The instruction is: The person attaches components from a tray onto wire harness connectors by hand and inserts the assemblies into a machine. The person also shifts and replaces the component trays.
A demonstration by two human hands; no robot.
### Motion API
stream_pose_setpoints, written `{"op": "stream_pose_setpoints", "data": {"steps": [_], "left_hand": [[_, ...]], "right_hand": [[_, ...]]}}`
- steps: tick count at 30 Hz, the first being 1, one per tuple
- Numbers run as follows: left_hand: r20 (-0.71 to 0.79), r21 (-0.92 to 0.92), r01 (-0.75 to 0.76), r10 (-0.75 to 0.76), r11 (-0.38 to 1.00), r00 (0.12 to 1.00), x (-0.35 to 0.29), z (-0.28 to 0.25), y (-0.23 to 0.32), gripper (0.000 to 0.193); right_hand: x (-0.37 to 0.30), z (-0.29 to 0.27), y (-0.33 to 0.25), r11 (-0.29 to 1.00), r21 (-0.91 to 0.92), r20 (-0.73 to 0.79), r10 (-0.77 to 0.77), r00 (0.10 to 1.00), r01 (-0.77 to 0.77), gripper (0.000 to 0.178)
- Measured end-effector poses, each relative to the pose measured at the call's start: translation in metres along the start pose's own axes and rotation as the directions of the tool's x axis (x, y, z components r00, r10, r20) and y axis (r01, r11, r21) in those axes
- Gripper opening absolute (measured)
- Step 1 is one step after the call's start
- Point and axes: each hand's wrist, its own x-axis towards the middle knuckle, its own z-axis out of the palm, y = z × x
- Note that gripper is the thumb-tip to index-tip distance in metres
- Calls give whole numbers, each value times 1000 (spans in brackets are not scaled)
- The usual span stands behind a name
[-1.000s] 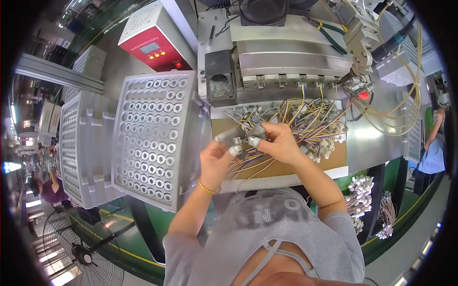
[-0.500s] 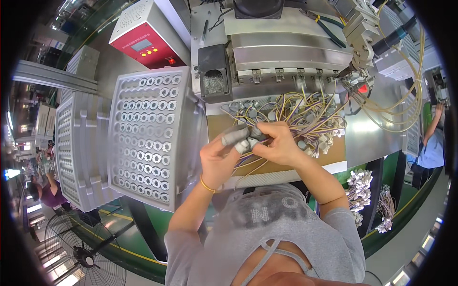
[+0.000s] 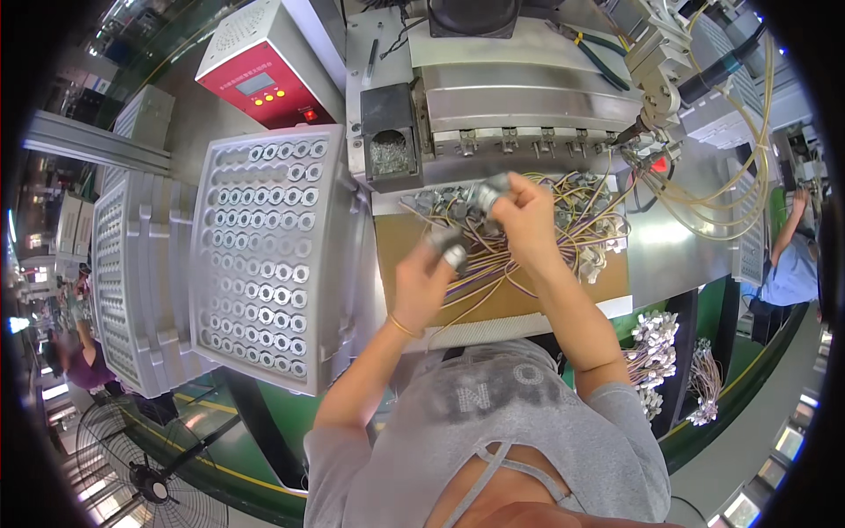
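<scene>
My right hand (image 3: 531,227) is over the far part of a wire bundle (image 3: 493,260), its covered fingertips pinched around something small and silvery, blurred by motion. Nearer and to the left, my left hand (image 3: 421,286) hovers by the wires' near ends. Grey covers and one white cover sit on its fingers, which are too smeared to show whether they hold anything. The yellow, white and purple wires run over a brown board (image 3: 400,242). Among them lie grey round parts and white connectors (image 3: 591,262).
A pale tray of metal rings (image 3: 264,255) stands at left, below a red-fronted control box (image 3: 264,84). Beyond the wires is a metal fixture with small clips (image 3: 509,139). A black block (image 3: 389,114), pliers (image 3: 598,53) and a jointed machine arm (image 3: 656,97) surround it.
My hands have parted from where they met over the wires. The right moved away from me; the left stayed near. Shiny pieces under two fixture clips no longer show.
</scene>
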Motion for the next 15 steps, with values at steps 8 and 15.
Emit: {"op": "stream_pose_setpoints", "data": {"steps": [8,15], "left_hand": [[286,673,-337,190,658,939,-1,-13,-27,18],[259,132,57,-90,990,962,-11,-28,-10,20]], "right_hand": [[21,19,-3,982,189,-265,33,964,19,7],[14,44,2,941,338,-335,103,937,17,12]]}}
